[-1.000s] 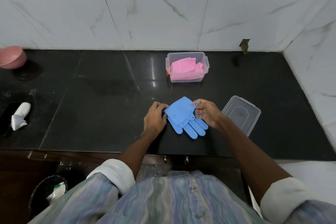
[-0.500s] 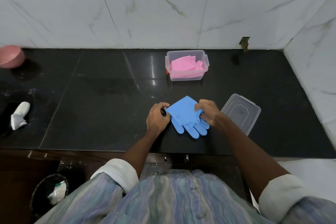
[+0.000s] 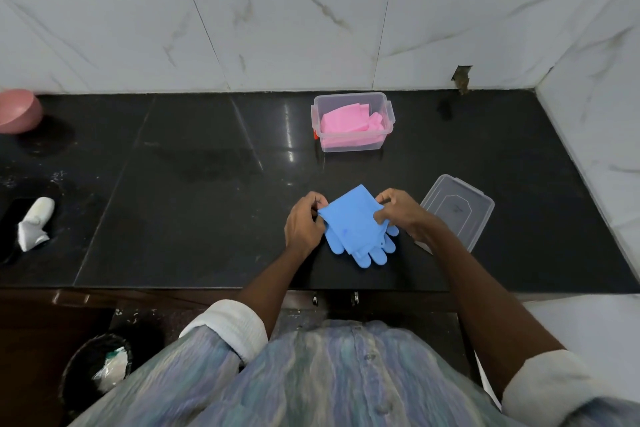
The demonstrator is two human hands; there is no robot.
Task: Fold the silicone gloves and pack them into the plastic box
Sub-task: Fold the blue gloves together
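Blue silicone gloves (image 3: pixel 353 225) lie stacked on the black counter near its front edge, cuff folded over the palms, fingers pointing toward me. My left hand (image 3: pixel 304 224) pinches the cuff's left corner. My right hand (image 3: pixel 398 213) grips the right edge of the fold. The clear plastic box (image 3: pixel 353 146) stands farther back, open, with folded pink gloves (image 3: pixel 349 123) inside.
The box's clear lid (image 3: pixel 457 210) lies just right of my right hand. A pink bowl (image 3: pixel 17 111) sits at the far left, a white rag (image 3: pixel 36 222) at the left. A marble wall closes the back and right. A bin (image 3: pixel 97 364) stands on the floor.
The cuff has been laid flatter over the glove palms, and both hands have shifted slightly along its corners while keeping hold.
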